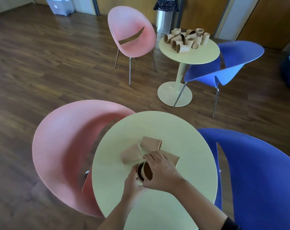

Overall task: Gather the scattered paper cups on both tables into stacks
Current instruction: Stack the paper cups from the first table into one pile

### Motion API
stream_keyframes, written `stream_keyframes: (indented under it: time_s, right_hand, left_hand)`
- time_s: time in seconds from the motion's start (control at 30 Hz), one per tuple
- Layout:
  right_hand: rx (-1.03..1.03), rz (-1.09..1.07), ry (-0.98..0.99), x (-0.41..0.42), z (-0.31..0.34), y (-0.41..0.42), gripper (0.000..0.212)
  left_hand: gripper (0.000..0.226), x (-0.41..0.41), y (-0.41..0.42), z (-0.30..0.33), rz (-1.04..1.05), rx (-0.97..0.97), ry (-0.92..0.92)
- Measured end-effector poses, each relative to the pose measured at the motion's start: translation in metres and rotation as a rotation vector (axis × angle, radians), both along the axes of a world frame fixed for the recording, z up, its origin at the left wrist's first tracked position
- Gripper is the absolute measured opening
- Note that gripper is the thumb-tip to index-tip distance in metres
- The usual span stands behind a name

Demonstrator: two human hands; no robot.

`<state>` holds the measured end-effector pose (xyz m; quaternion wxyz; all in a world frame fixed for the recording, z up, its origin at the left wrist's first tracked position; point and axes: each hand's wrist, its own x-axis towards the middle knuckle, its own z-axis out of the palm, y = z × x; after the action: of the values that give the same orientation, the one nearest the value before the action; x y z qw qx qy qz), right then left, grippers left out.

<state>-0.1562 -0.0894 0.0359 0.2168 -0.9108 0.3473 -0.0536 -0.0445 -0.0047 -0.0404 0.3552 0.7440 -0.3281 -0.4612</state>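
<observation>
Paper cups look light, thin-walled and easy to crush, so the rim or upper wall is best taken gently. On the near table [182, 135], the left hand [132, 181] wraps a cup [140, 173] from below while the right hand [160, 171] pinches a second cup [147, 170], tilted into it. 3 more [150, 143] lie on their sides just beyond the fingers [150, 156]; a heap [185, 39] waits on the far table [204, 53].

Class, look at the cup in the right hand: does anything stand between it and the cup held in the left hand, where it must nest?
Nothing visible does. The right hand grips a cup tilted at the open mouth of the cup in the left hand; its rim is uncovered. Loose cups lie beyond, on the near table.
</observation>
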Motion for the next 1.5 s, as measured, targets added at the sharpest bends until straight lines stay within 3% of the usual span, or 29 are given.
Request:
stream_keyframes:
  time_s: [0.17,0.37,0.6,0.73,0.8,0.93,1.03,1.2,1.33,1.5]
  right_hand:
    - [0.104,-0.004,0.016,0.000,-0.019,0.002,0.069]
    - [0.136,0.036,0.218,0.006,-0.050,0.006,0.092]
    - [0.146,0.028,0.138,0.001,-0.062,0.004,0.085]
    - [0.046,-0.292,0.034,-0.022,-0.071,-0.016,0.082]
    - [0.033,-0.452,0.116,-0.037,-0.077,-0.029,0.073]
    - [0.132,-0.527,0.393,-0.063,-0.089,-0.045,0.085]
    - [0.157,-0.528,0.452,-0.073,-0.097,-0.049,0.081]
    - [0.120,-0.565,0.384,-0.076,-0.101,-0.049,0.062]
    - [0.133,-0.554,0.334,-0.077,-0.101,-0.047,0.059]
    - [0.144,-0.626,0.171,-0.077,-0.094,-0.037,0.059]
  left_hand:
    - [0.069,0.000,0.001,-0.002,-0.001,0.009,-0.008]
    - [0.065,0.000,0.002,-0.004,0.000,-0.021,-0.037]
    - [0.065,0.001,0.004,-0.009,-0.001,-0.052,-0.031]
    - [0.070,0.001,0.005,-0.010,0.005,-0.084,-0.036]
    - [0.069,0.001,0.005,-0.010,0.009,-0.089,-0.024]
    - [0.067,0.001,0.006,-0.009,0.008,-0.068,-0.011]
    - [0.067,0.001,0.004,-0.007,0.002,-0.055,0.000]
    - [0.077,0.002,0.004,-0.007,-0.006,-0.043,-0.023]
    - [0.105,-0.001,0.006,-0.004,0.003,-0.030,-0.047]
    - [0.085,-0.003,0.007,-0.002,-0.019,-0.095,-0.106]
